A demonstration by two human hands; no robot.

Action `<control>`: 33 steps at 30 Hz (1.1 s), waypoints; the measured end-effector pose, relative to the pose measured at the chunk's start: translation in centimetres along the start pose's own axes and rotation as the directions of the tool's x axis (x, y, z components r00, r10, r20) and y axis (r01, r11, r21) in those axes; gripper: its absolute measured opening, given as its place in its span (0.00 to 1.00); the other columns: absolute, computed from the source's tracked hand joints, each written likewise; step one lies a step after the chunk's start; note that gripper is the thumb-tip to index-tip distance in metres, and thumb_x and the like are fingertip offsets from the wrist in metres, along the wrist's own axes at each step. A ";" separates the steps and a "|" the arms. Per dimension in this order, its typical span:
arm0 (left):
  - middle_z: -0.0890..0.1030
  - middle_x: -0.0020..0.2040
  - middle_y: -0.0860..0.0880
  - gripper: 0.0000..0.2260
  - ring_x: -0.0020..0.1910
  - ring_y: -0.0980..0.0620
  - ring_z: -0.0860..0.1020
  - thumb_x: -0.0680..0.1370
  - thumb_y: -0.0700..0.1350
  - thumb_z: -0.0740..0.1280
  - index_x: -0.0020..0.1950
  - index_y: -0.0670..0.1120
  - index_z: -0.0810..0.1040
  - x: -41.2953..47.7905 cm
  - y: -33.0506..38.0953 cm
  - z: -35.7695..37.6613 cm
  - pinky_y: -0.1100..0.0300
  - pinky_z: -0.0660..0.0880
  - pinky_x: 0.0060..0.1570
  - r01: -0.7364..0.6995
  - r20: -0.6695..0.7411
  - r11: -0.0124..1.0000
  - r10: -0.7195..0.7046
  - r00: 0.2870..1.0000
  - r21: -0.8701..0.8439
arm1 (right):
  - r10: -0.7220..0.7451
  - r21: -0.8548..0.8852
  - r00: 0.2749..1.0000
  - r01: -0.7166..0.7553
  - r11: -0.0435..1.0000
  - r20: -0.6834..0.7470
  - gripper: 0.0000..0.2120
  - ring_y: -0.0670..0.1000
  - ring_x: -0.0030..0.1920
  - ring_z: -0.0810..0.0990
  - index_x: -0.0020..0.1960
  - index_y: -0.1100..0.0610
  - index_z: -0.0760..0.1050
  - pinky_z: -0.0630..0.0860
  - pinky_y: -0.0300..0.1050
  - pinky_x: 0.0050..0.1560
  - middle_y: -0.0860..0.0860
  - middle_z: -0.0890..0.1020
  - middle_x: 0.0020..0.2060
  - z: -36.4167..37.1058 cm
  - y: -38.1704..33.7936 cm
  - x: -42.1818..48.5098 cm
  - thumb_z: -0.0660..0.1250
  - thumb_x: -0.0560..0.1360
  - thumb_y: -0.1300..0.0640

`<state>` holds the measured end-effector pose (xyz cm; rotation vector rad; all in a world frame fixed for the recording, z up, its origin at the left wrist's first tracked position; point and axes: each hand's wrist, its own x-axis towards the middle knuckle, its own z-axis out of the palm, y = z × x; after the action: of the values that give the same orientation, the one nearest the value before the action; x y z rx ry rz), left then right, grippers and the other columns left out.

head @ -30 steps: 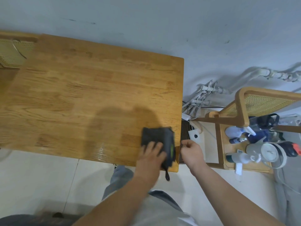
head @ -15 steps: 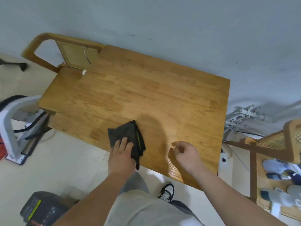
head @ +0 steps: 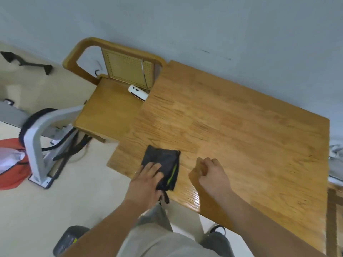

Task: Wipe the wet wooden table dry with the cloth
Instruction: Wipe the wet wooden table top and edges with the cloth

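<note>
A dark grey folded cloth [head: 163, 160] with a green stripe lies on the wooden table [head: 232, 127] near its front left corner. My left hand [head: 146, 180] presses flat on the cloth's near edge, fingers spread over it. My right hand [head: 209, 175] hovers just right of the cloth as a loose fist over the table's front edge, holding nothing. The tabletop shows a glossy patch near the front edge.
A wooden chair [head: 115, 101] with a cane back stands at the table's left end, a white device [head: 138, 94] on its seat. A grey metal stand [head: 37, 141] with cables and a red bag [head: 11, 164] sit on the floor at left. A wall runs behind the table.
My left hand has slid the cloth leftward along the table's front edge, from the right corner toward the left corner. My right hand moved from beyond the right edge onto the table.
</note>
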<state>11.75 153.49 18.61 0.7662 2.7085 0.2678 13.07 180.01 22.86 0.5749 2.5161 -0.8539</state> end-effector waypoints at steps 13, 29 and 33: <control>0.74 0.67 0.50 0.18 0.68 0.43 0.70 0.67 0.54 0.69 0.56 0.53 0.76 1.1 -4.9 -1.0 0.42 0.66 0.69 -0.269 -0.046 0.957 0.265 0.963 -0.112 | 0.081 -0.021 0.996 -0.080 0.997 0.037 0.25 0.54 0.66 0.73 0.75 0.52 0.70 0.72 0.41 0.61 0.50 0.70 0.67 1.8 -7.7 4.0 0.66 0.78 0.56; 0.73 0.68 0.50 0.20 0.67 0.43 0.68 0.67 0.54 0.73 0.57 0.53 0.75 9.6 -7.0 -4.0 0.44 0.66 0.66 -0.441 0.090 0.895 0.435 0.896 0.069 | 0.269 -0.144 0.963 -0.267 0.953 -0.003 0.38 0.56 0.75 0.57 0.79 0.43 0.61 0.74 0.56 0.67 0.47 0.58 0.75 -3.1 -2.6 7.7 0.72 0.72 0.48; 0.67 0.73 0.51 0.18 0.71 0.43 0.63 0.75 0.53 0.69 0.64 0.53 0.72 16.1 -5.4 -6.2 0.45 0.65 0.68 -0.152 0.064 0.985 0.147 0.987 0.080 | 0.220 0.029 0.975 -0.220 0.975 -0.025 0.39 0.55 0.74 0.65 0.78 0.47 0.67 0.73 0.52 0.67 0.46 0.66 0.74 -5.2 -0.8 7.3 0.68 0.67 0.49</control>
<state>-6.02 157.01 19.04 0.9886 2.6258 0.1625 5.31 184.53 23.32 0.8614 2.4116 -0.8009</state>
